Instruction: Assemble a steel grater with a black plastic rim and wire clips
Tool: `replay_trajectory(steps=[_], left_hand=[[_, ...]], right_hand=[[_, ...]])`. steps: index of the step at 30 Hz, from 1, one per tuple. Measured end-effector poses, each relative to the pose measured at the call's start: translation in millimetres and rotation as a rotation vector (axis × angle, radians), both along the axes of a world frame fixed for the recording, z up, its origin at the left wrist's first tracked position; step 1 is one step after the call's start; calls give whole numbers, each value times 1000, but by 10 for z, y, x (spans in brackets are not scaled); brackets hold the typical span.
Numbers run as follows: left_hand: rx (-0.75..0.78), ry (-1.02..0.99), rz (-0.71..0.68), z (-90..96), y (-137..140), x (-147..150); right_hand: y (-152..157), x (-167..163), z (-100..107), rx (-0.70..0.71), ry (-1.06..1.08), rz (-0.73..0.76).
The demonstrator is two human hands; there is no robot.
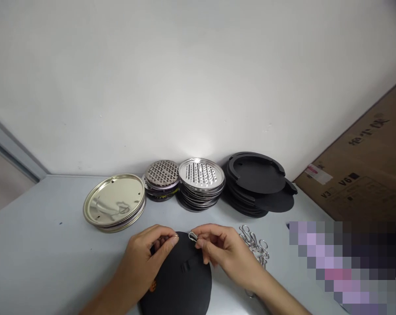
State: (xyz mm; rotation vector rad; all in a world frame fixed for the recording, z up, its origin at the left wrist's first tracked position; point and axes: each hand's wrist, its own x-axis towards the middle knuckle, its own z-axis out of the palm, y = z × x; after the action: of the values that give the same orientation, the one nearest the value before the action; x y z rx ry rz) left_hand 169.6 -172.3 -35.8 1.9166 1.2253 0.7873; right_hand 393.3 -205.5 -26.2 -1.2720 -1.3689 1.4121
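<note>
The right hand (222,249) pinches a small metal clip (193,236) between thumb and forefinger at the far edge of a black disc (181,280). The left hand (150,251) grips that same edge just beside it. The disc lies flat on the grey table (47,245), with a pile of clips (255,245) to its right.

Both arms come into view from the bottom edge, and they're bare all the way: no sleeves, no cuffs, no gloves. The left hand (152,249) shows no ring, no watch, no band at the wrist. Same story on the right hand (222,251): bare fingers, bare wrist, forearm uncovered down to the frame's edge. Nails are short and plain, unpainted as far as can be made out. No clothing shows at all.
</note>
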Motion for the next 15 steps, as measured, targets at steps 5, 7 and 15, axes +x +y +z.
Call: replay_trajectory(steps=[5,7,15], left_hand=[[-359,-261,-15,-43,-7,36],[-382,-301,-31,-38,-20,60],[-427,-322,-30,82,-51,131]], right_hand=[[-43,-169,-25,0,50,-33],[-37,-185,-55,-7,67,-44],[-65,-250,-48,121,-78,-50]])
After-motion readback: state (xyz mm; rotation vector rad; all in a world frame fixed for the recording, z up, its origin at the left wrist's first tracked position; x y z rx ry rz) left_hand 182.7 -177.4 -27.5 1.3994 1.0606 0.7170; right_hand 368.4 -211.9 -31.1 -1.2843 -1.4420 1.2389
